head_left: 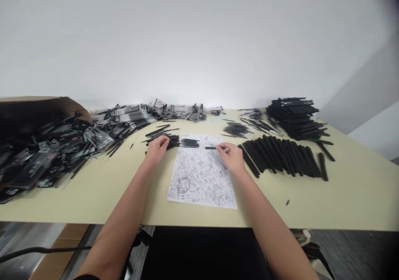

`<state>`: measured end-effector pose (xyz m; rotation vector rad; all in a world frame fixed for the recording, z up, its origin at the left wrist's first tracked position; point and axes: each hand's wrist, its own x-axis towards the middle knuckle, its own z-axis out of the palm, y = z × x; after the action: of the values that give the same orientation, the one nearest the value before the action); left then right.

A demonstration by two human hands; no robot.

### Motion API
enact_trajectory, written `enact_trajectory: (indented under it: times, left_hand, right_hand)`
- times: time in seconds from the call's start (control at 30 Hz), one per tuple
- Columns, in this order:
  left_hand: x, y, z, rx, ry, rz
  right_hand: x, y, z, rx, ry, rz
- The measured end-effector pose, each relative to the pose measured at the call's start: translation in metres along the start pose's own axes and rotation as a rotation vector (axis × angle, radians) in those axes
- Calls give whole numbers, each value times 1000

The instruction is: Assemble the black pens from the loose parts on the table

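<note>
The right hand [230, 155] is closed in a pinch on one end of a thin black pen [210, 147]. The pen lies flat, pointing to the left, over the top part of the paper [199, 172]. The left hand [158, 149] has its thumb and finger close together, but I cannot tell if they hold anything. It is right by some dark pens [173, 140] at the left side of the paper.

A small bunch of thin black sticks [189, 143] lies side by side on the top of the paper, between the hands. The paper is almost full of scribbles, with only a little white left, so it looks well used.

Past the right hand, lots of fat black tubes [280, 155] lie in a long row. Behind them is a tall messy stack of black sticks [293, 117]. A loose pile of thin sticks [236, 129] is near the top right of the paper.

Far to the left is a big heap of shiny packets [40, 155] by a brown box [75, 105]. I cannot tell which packets are full. With so many things in piles and one pen in the fingers, it looks like the middle of the work.
</note>
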<state>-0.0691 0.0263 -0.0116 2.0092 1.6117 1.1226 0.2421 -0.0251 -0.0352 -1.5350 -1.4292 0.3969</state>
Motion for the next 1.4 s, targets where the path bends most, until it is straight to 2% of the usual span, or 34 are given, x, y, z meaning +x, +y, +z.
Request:
enact_trajectory:
  times: [0.37, 0.63, 0.87, 1.4]
  left_hand:
    - [-1, 2, 3, 144, -38, -22]
    - [-1, 12, 5, 229, -84, -90]
    - [-2, 23, 5, 315, -147, -118]
    - [-1, 25, 9, 165, -90, -114]
  right_hand:
    - [0, -4, -6, -129, 121, 175]
    - [1, -17, -11, -261, 21, 320]
    - [1, -23, -13, -339, -91, 311]
    - [4, -14, -8, -306, -90, 217]
